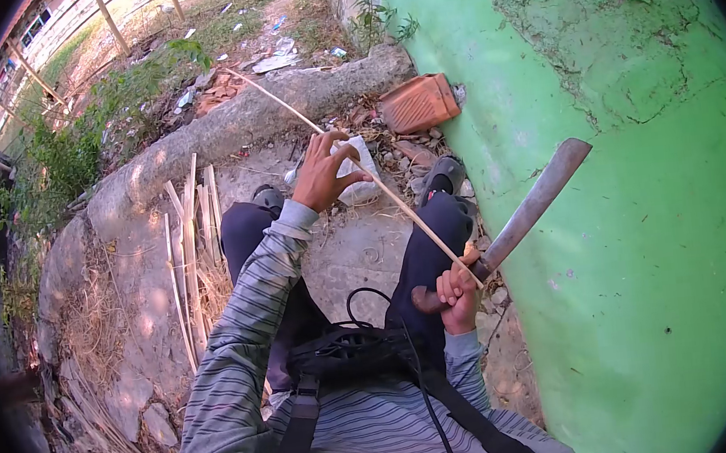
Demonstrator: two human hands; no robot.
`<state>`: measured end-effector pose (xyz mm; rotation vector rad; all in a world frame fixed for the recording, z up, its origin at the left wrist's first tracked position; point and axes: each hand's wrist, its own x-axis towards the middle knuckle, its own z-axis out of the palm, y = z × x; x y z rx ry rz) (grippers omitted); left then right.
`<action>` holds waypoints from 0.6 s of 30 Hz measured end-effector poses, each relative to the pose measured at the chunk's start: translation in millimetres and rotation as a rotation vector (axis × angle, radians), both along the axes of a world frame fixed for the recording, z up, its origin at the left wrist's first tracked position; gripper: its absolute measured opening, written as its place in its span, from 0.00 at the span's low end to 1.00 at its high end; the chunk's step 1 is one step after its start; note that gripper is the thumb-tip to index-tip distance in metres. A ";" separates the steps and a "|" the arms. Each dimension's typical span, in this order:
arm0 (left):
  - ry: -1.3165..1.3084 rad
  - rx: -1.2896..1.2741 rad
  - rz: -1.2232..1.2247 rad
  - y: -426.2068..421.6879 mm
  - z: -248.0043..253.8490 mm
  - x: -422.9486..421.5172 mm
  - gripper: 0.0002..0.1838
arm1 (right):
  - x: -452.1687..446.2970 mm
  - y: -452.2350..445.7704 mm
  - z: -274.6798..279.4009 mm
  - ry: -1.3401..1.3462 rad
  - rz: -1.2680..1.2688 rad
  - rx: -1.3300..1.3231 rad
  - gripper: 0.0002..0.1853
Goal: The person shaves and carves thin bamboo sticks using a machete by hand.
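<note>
A long, thin bamboo strip point(414, 216) slants across the view, from the low concrete ridge down to my right hand. My left hand point(323, 171) holds it partway along, fingers and thumb curled around it. My right hand point(458, 294) is closed on the wooden handle of a machete point(537, 203). The blade points up and to the right, in front of the green wall. The strip's near end crosses by my right thumb and the handle; whether that thumb presses on it I cannot tell.
Several split bamboo strips point(193, 251) lean left of my legs. A green wall point(640, 287) rises close on my right. Ahead are a concrete ridge point(256, 110), an orange roof tile point(419, 104) and rubble. A black cable point(361, 293) loops near my lap.
</note>
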<state>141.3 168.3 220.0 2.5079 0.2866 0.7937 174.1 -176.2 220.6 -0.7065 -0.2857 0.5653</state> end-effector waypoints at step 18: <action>0.422 -0.505 -0.041 -32.4 -87.7 16.2 0.48 | 10.1 7.9 -8.9 0.159 -0.030 -0.155 0.14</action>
